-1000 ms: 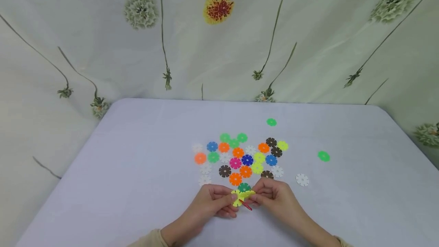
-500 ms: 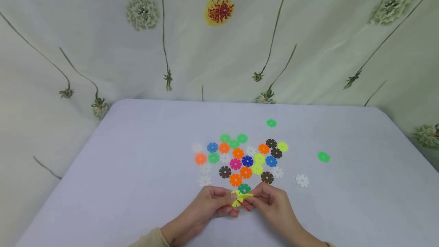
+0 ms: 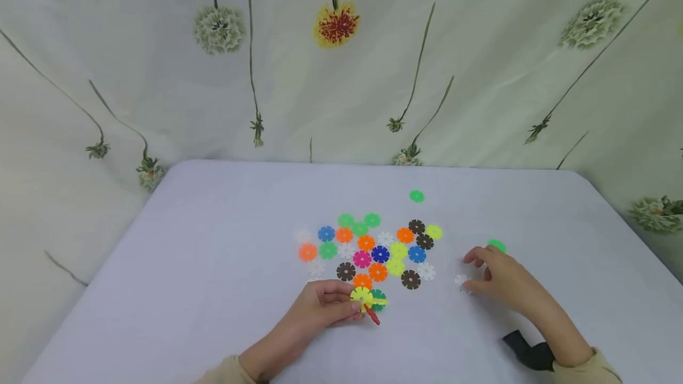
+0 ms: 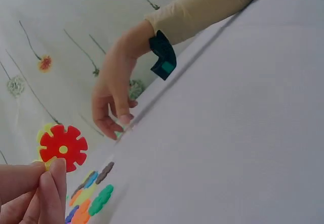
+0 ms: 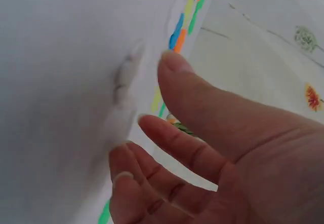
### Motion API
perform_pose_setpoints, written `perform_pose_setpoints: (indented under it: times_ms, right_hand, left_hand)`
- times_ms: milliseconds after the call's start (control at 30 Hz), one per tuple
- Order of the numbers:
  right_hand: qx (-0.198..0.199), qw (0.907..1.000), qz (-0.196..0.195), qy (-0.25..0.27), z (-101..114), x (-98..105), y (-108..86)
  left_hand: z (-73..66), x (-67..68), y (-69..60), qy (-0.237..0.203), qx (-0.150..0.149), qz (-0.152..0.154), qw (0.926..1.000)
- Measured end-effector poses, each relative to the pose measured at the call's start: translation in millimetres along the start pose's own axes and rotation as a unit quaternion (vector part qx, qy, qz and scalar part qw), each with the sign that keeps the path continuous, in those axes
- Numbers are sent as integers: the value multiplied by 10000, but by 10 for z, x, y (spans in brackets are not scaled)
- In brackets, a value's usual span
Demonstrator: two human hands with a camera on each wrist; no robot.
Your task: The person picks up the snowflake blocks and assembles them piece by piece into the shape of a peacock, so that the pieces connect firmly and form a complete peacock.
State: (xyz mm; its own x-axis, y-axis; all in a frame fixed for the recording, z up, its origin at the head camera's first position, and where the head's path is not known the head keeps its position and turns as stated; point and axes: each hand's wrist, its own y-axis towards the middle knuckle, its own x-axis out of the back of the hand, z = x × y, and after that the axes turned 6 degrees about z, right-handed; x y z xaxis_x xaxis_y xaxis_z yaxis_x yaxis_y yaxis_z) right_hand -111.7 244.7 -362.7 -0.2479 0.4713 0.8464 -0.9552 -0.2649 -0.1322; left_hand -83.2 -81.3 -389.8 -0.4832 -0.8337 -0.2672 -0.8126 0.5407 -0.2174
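Note:
My left hand (image 3: 320,308) pinches a small joined piece made of notched plastic snowflake discs. A yellow disc (image 3: 360,295) faces up, another yellow one juts rightward from it, and a red disc (image 4: 52,144) stands out toward the left wrist camera. On the right, my right hand (image 3: 504,277) hovers low over a white notched disc (image 3: 460,280), thumb and fingers apart and loosely bent. In the right wrist view that white disc (image 5: 130,74) lies near the thumb tip, blurred; whether the thumb touches it I cannot tell.
Loose notched discs in many colours, such as a pink disc (image 3: 362,259) and a brown disc (image 3: 411,280), lie mid-table. A green disc (image 3: 497,245) is partly hidden behind my right hand. A black strap (image 3: 525,351) hangs at the right wrist. A flowered cloth (image 3: 480,117) hangs behind.
My right hand has let go of the joined yellow and red piece and moved right to the white disc. My left hand still holds the piece in nearly the same place.

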Motion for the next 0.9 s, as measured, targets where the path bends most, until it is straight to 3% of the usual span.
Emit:
perform_pose_setpoints:
  times_ms: [133, 300, 367, 433, 533, 667, 900]
  right_hand:
    - [158, 9991, 366, 160, -163, -8, 22]
    - [727, 9932, 174, 887, 14, -75, 11]
    - [1179, 9805, 141, 1568, 173, -147, -1]
    - [1579, 9596, 249, 2315, 359, -250, -22]
    - [2028, 9335, 360, 2934, 594, -416, -56]
    - [2220, 9221, 275, 3157, 756, -562, -96]
    - [2209, 8948, 301, 3869, 800, -710, -115]
  left_hand:
    - [36, -1, 18, 50, 21, -221, 9997]
    - [58, -20, 14, 118, 253, -316, 9991]
    - [64, -29, 19, 171, 318, -296, 9989]
    - [66, -43, 28, 211, 343, -237, 9989]
    - [59, -76, 34, 152, 362, -117, 9992]
    - [49, -122, 18, 35, 424, -11, 9991]
    - [66, -124, -6, -282, 782, -22, 9965]
